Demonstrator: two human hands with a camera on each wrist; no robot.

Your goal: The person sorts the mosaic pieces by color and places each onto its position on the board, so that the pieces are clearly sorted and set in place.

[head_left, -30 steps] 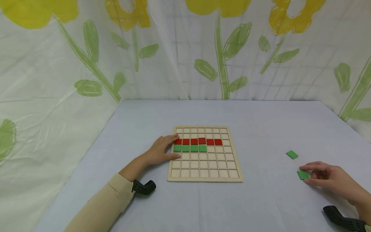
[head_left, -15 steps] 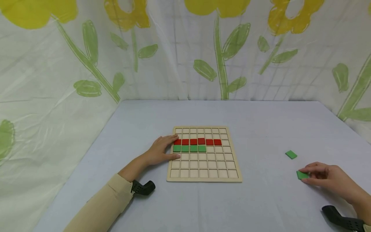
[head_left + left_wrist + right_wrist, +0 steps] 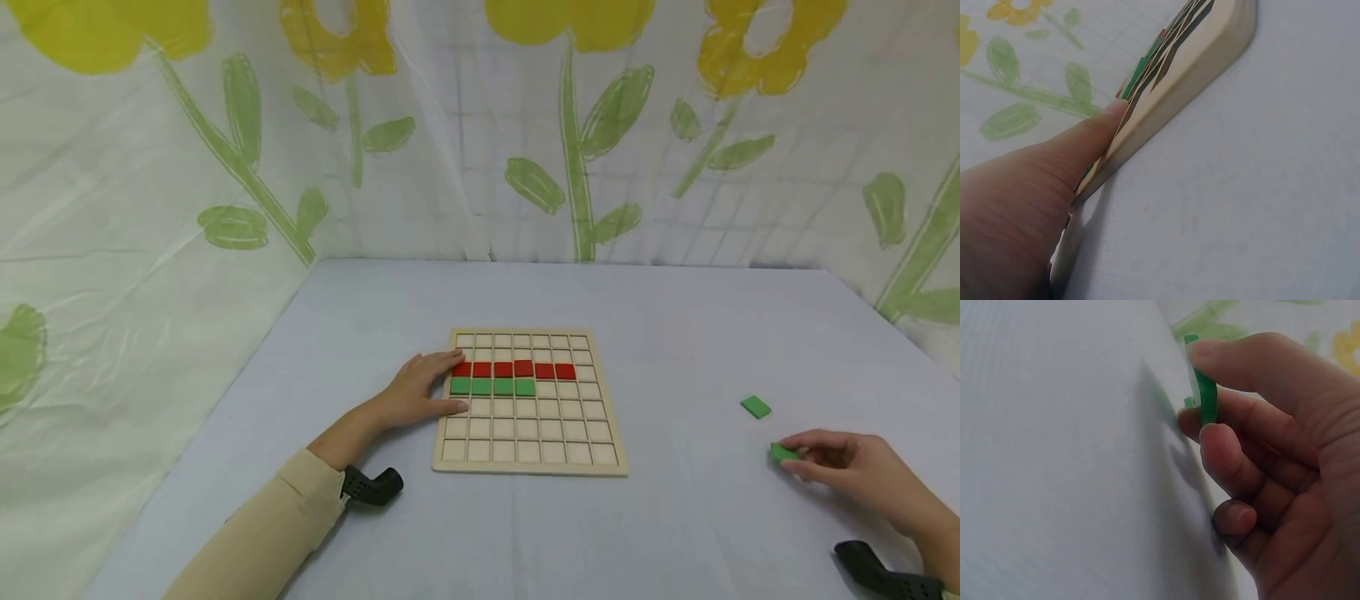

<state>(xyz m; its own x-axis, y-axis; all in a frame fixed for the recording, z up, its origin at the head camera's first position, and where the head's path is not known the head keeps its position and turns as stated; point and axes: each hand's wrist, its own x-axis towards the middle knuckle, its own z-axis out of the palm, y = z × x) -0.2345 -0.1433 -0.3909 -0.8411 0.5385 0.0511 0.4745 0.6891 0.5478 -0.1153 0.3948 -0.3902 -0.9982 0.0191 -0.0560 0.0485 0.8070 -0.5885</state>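
Note:
A wooden grid board [image 3: 529, 467] lies on the table, with a row of several red tiles [image 3: 503, 370] and, just below it, a row of several green tiles [image 3: 482, 387]. My left hand [image 3: 414, 392] rests on the board's left edge, fingers and thumb spread. In the left wrist view the thumb [image 3: 1094, 134] lies across the board's rim. Off to the right, my right hand [image 3: 855, 467] pinches a green square tile [image 3: 781, 452]. In the right wrist view this tile [image 3: 1207, 397] stands on edge between thumb and fingers, close over the table. Another green tile [image 3: 756, 407] lies just beyond that hand.
The board and loose tile lie on a white-covered table [image 3: 675, 533]. Behind it hangs a white curtain [image 3: 420, 200] with painted yellow flowers. One red tile [image 3: 522, 367] sits slightly out of line with its row. A black wrist device [image 3: 375, 486] is on the left arm.
My right thumb and fingers have closed in on the green tile, which now shows tilted and more covered by them. My left hand has stayed on the board.

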